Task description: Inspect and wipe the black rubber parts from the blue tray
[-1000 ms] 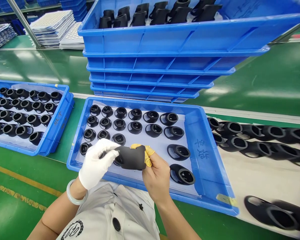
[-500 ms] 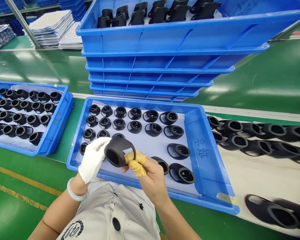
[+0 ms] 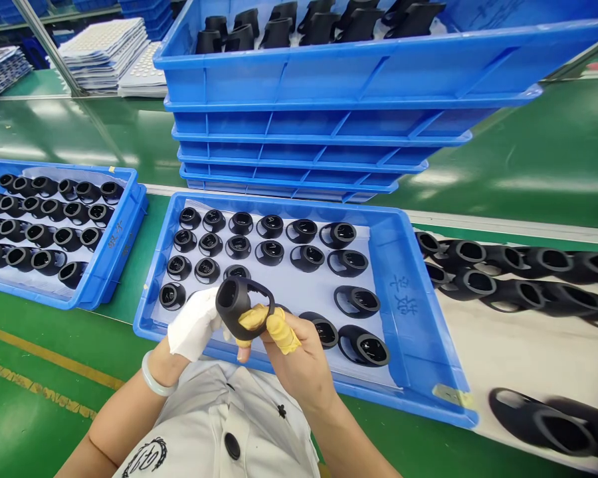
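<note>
A matte black hollow part (image 3: pixel 234 307) with a loop on its right side is held between my two hands above the front of the middle blue tray (image 3: pixel 413 332). My left hand (image 3: pixel 195 324), in a white glove, grips its left side; some fingertips are hidden behind it. My right hand (image 3: pixel 292 348), with yellow covers on some fingers, holds the loop, one covered finger passing through it. Below, black parts (image 3: pixel 270 252) stand in rows on a white sheet (image 3: pixel 323 282), their dark openings facing up.
A second blue tray (image 3: pixel 92 269) of black parts lies at the left. Behind the middle tray rises a stack of blue trays (image 3: pixel 289 79). More black parts (image 3: pixel 515 294) lie on a pale surface (image 3: pixel 518 352) at the right. Stacked white sheets (image 3: pixel 102 53) are at the back left.
The held black part has been turned, so its opening now faces more upward and the loop shows wider. Both hands have shifted their hold, and my left hand sits slightly lower and to the right.
</note>
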`<state>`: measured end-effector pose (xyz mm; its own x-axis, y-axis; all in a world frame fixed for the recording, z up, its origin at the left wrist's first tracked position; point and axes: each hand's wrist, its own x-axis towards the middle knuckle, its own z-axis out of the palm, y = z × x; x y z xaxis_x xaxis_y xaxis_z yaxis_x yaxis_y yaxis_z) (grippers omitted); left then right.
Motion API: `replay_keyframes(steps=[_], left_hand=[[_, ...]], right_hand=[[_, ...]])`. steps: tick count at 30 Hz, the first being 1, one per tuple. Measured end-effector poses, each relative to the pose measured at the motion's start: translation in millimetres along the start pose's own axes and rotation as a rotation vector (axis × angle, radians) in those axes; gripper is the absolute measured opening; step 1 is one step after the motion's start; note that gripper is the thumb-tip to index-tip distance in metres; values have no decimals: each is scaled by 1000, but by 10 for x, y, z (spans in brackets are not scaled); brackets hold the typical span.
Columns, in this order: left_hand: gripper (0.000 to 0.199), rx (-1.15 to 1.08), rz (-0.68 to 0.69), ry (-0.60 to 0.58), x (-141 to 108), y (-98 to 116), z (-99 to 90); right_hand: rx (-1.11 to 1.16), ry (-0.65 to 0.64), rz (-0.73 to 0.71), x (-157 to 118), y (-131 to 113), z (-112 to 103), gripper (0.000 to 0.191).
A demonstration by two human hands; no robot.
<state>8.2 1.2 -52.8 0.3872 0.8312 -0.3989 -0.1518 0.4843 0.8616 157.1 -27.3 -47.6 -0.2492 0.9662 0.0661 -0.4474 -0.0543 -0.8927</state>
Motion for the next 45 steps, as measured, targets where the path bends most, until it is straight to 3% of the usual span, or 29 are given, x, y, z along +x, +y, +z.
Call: replay_keyframes(steps=[3,9,13,16,20,23,25,28,30,33,36,41,45], left_hand=[[34,-136,-25,-75,0,-21,9],[24,-513,-264,16,52,-38,2],[18,-774,-295,27,43,30,-3],[22,-825,-289,37,31,70,5],[21,-746,-231,148,32,98,35],[18,-711,-170,217,32,88,36],[19,-625,-102,238,24,69,17],[27,-290,53,233,2,40,-20],[29,-58,96,222,-10,27,-34],[29,153,36,215,-8,20,-38],[32,280,-9,214,16,34,-49],[28,352,54,396,19,131,-141],[30,316,81,394,-8,180,-211]], right_hand=[[150,39,84,21,-55,38,30],[419,177,306,91,-92,13,27],[587,234,438,142,-3,-53,22],[624,241,502,156,58,-70,20],[582,242,523,156,96,-71,23],[391,227,504,147,133,-97,32],[161,284,441,131,169,-127,38],[-185,348,299,92,209,-171,47],[-326,268,258,65,212,-193,55],[-419,119,304,51,181,-237,59],[-527,87,384,85,134,-348,57],[-1140,227,371,228,76,-656,46],[-1593,120,497,343,135,-777,38]])
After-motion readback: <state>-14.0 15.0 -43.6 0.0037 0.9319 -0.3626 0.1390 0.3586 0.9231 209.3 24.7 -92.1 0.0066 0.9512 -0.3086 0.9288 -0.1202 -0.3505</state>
